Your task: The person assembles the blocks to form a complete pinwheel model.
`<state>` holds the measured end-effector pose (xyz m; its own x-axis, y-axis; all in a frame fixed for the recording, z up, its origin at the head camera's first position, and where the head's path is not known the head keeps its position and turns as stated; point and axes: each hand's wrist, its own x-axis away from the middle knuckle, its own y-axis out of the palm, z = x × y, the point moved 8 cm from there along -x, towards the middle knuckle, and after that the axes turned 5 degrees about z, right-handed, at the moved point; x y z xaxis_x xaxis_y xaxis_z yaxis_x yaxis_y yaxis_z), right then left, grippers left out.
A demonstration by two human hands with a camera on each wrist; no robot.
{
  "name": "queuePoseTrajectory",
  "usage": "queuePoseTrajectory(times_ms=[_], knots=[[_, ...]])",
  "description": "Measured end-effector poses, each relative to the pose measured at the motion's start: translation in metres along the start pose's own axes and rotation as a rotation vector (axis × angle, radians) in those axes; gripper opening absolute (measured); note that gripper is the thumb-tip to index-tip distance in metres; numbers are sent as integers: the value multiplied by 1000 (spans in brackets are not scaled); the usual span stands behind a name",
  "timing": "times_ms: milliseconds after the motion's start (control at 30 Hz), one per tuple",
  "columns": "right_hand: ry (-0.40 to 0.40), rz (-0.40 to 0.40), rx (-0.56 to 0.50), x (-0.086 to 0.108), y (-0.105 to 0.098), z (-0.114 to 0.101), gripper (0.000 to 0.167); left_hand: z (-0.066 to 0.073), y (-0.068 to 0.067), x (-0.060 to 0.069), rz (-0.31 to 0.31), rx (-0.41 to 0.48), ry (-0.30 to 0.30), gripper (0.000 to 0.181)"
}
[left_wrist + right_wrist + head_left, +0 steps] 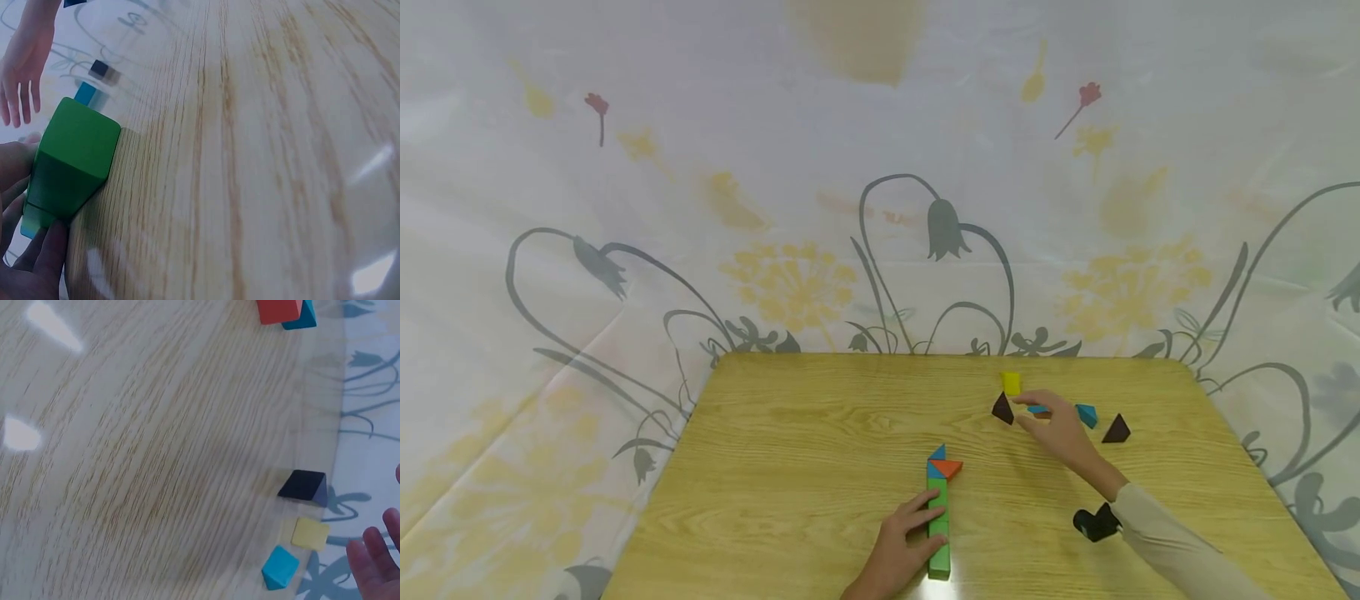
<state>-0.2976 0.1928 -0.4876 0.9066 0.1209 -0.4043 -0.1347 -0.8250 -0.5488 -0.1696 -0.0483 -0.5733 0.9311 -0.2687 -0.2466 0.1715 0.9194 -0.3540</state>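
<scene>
A row of green blocks (pixel 938 525) lies on the table, with blue triangular blocks (pixel 937 452) and a red-orange triangular block (pixel 950 468) at its far end. My left hand (pixel 895 542) rests on the green blocks, fingers and thumb laid across them; up close, the left wrist view shows a green block (pixel 78 140) beside its fingers. Over the far right, my right hand (pixel 1060 429) hovers with thumb and fingers apart. Nearest to its fingertips is a black triangular block (pixel 1002 409); in the right wrist view the fingers (pixel 375 550) hold nothing.
Around the right hand lie a yellow block (pixel 1011 383), a blue block (pixel 1086 416) and another black triangular block (pixel 1117 429). Part of another blue piece shows behind the hand. Black pieces (pixel 1097 523) lie by the right sleeve. A flower-printed cloth (pixel 775 167) hangs behind the table.
</scene>
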Motion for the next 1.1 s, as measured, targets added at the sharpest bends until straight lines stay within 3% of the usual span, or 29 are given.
queuePoseTrajectory(times_ms=[567, 933, 1100], knots=[[3, 57, 100, 12, -48, 20, 33, 0, 0, -1, -2, 4, 0, 40], [-8, 201, 265, 27, -73, 43, 36, -2, 0, 0, -4, 9, -6, 41], [59, 215, 279, 34, -82, 61, 42, -3, 0, 0, -9, 14, -22, 41]])
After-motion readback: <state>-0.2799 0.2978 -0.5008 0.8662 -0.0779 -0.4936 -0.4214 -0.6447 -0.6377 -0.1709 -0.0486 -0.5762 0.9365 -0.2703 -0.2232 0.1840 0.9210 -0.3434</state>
